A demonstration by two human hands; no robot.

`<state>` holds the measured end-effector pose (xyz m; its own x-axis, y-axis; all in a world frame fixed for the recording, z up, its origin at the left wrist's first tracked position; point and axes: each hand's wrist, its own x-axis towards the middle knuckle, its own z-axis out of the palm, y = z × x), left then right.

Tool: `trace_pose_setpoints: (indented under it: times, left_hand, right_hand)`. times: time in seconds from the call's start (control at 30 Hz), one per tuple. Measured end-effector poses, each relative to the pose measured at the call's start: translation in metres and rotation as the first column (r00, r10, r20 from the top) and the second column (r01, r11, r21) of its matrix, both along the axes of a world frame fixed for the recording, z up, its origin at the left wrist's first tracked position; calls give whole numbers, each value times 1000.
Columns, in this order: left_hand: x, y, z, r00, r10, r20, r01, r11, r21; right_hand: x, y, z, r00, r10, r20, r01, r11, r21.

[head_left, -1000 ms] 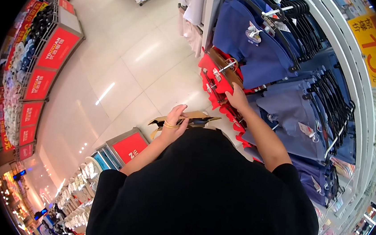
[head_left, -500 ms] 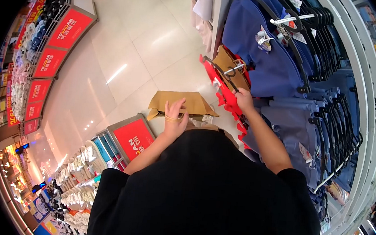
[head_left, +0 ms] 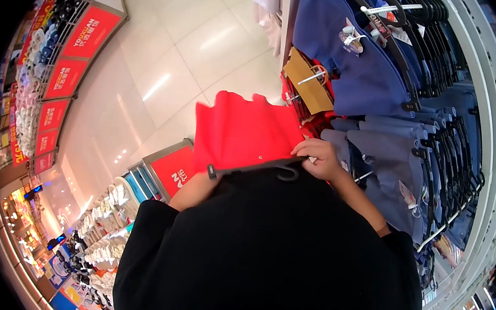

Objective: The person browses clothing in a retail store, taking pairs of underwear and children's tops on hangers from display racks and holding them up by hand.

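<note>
In front of my body a red garment with a wavy far edge hangs from a black clip hanger; whether it is a skirt or shorts I cannot tell. My right hand is closed on the right end of the hanger, fingers at the garment's corner. The hanger's hook lies against my black shirt. My left forearm reaches under the garment's left side, which hides the hand and its fingers.
At right, blue garments and grey-blue garments hang on rack prongs. A brown cardboard piece sits by a white prong beside red clothes. A red-fronted display stands at left, and shelves line the far left.
My right hand has taken the red garment on its hanger off the prong and brought it left, before my body. It now covers my left hand and the brown cardboard there.
</note>
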<state>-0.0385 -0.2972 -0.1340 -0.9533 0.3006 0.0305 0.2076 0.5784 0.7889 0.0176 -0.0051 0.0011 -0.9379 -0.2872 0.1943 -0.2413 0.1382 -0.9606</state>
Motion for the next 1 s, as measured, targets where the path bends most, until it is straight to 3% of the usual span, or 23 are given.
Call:
trace_pose_setpoints:
  times: [0.2,0.37,0.43,0.47,0.5,0.53,0.6,0.7,0.83,0.93,1.0]
  left_hand:
    - [-6,11,14,990,0,143,-39,962,270]
    - [-23,11,-4,970,147,192,-216,882,418]
    - [-26,7,10,982,157,106,-180,945,273]
    - [-24,5,24,989,147,25,-148,986,71]
    - [-24,9,25,972,230,-52,-223,968,114]
    - [-23,10,28,972,233,15,-231,951,206]
    - [-23,10,36,967,210,146,-251,889,383]
    - [-31,4,-4,895,159,416,-385,745,545]
    - [-25,-2,13,935,163,314,-287,869,403]
    - [-32,-7,21,944,21,329,-231,753,616]
    - [-41,-16,24,914,-61,400,-234,728,644]
  right_hand:
    - [3,6,7,998,-38,-57,41,998,42]
    - [14,8,-9,975,-192,111,181,979,99]
    - [18,8,-15,940,-273,203,250,959,134]
    - [19,7,-19,922,-320,220,304,947,104]
    - [20,5,-25,900,-365,240,358,931,73]
    - [21,3,-32,874,-409,260,413,910,42]
    - [21,4,-42,833,-451,320,452,889,74]
    - [16,3,-37,767,-504,398,452,864,222]
    - [5,-6,-26,732,-562,384,411,815,410]
    - [-5,-10,-31,721,-593,359,439,791,426]
    - [-12,-11,-42,712,-617,336,454,769,451]
